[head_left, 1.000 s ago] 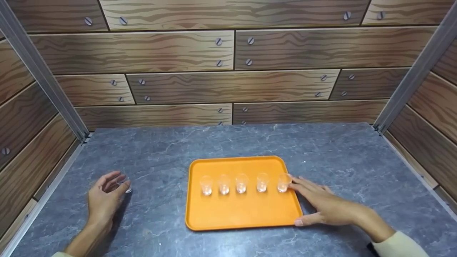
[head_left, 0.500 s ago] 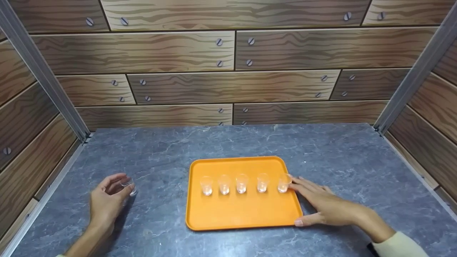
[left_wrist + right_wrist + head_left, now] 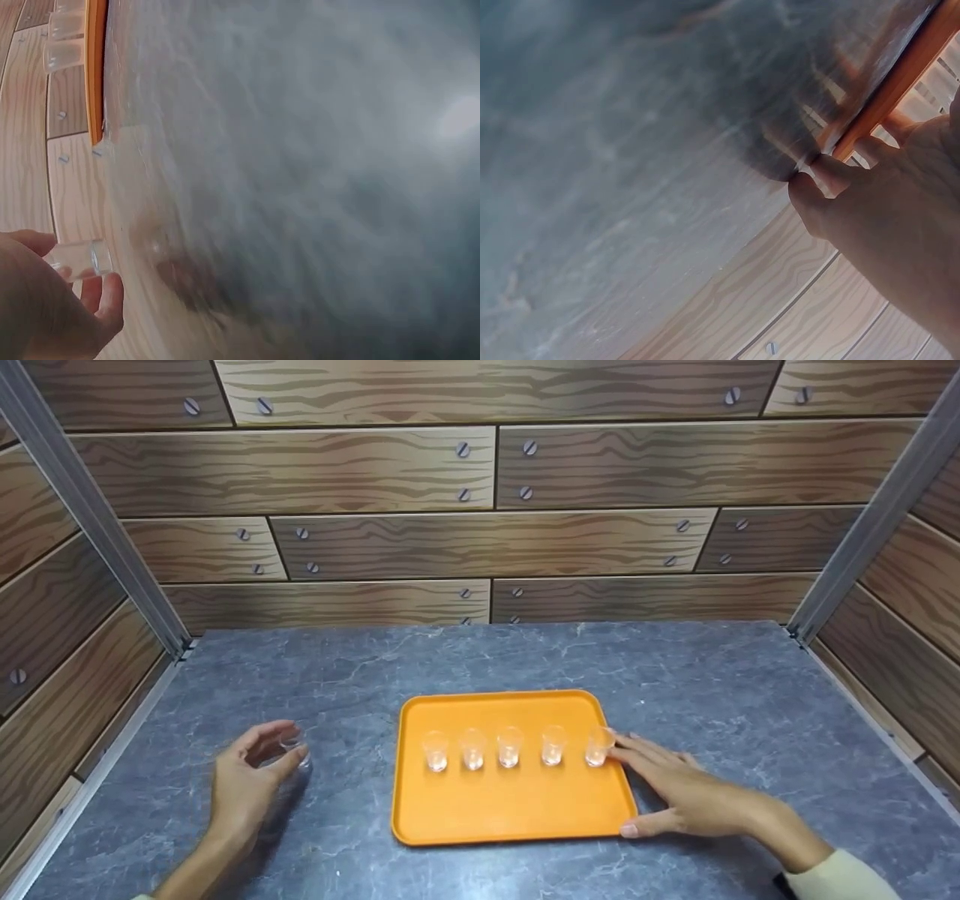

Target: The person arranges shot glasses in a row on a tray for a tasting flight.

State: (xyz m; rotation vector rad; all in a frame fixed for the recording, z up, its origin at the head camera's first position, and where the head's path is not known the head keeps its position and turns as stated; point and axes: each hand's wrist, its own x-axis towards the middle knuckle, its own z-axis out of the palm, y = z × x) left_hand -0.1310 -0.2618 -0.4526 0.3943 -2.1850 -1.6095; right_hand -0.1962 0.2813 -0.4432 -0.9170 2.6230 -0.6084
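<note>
An orange tray (image 3: 510, 817) lies on the grey marble tabletop (image 3: 712, 682). Several small clear glasses (image 3: 509, 746) stand in a row across its middle. My left hand (image 3: 251, 780) holds one more clear glass (image 3: 295, 745) between thumb and fingers, left of the tray; the left wrist view shows that glass (image 3: 81, 259) in the fingers, with the tray edge (image 3: 95, 67) farther off. My right hand (image 3: 679, 795) rests flat against the tray's right rim, fingers straight, fingertips next to the rightmost glass (image 3: 598, 746). In the right wrist view the thumb (image 3: 817, 187) touches the orange rim (image 3: 900, 79).
Wood-pattern panels (image 3: 487, 472) wall in the table at the back and both sides, with metal posts (image 3: 90, 517) in the back corners. Bare marble lies behind the tray and to its right.
My left hand has moved right toward the tray with the glass in its fingers. The right hand and the tray stay where they were.
</note>
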